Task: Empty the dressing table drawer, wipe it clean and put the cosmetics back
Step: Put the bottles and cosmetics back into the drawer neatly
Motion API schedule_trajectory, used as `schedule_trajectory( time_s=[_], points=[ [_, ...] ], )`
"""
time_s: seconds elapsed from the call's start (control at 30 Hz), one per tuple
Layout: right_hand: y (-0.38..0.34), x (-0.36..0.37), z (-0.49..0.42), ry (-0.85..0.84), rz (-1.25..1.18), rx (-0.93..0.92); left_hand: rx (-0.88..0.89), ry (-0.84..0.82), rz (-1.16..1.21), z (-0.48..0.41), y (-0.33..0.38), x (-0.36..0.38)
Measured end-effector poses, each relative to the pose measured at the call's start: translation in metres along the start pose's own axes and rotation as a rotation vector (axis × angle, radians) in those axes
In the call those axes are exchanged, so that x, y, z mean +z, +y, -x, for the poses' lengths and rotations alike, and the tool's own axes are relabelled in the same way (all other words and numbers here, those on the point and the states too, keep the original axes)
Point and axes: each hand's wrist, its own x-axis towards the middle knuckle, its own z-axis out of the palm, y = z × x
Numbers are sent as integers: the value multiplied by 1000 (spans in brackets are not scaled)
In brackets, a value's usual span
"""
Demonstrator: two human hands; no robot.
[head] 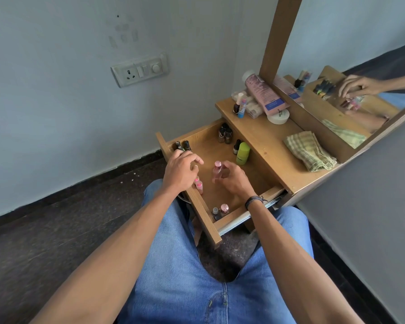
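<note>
- A pulled-out wooden drawer [208,150] sits at picture centre, just below the worktop [267,141]. It holds cosmetics in clusters: dark bottles [225,134] at 12 o'clock, a lime-green container [243,153] at 2, and two small capped bottles [220,210] at 6.
- The right hand [235,182] curls thumb and fingers round an upright clear bottle with a pink cap [217,170], mid-drawer.
- The left hand [180,171] hovers at 9 o'clock over the drawer wall, fingers bent above small pink-capped tubes [198,184]. Whether it grips any cannot be told.
- A folded checked cloth [310,150] lies on the worktop at 3 o'clock.
- Step, as judged: bottles being moved one at a time, though whether out of or back into the drawer is unclear. Next calls for a steady, upright carry.
- Motion blur smears the bottle, and labels are unreadable.
</note>
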Motion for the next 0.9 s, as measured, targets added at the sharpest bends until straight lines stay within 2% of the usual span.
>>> schedule_trajectory(
  time_s=[0.5, 0.9],
  points=[
    [-3, -28, 37, -287, 302, -71, 13, 29, 28, 0, -2, 2],
    [-4, -34, 51, -346, 372, -126, 14, 30, 52, 2, -2, 1]
  ],
)
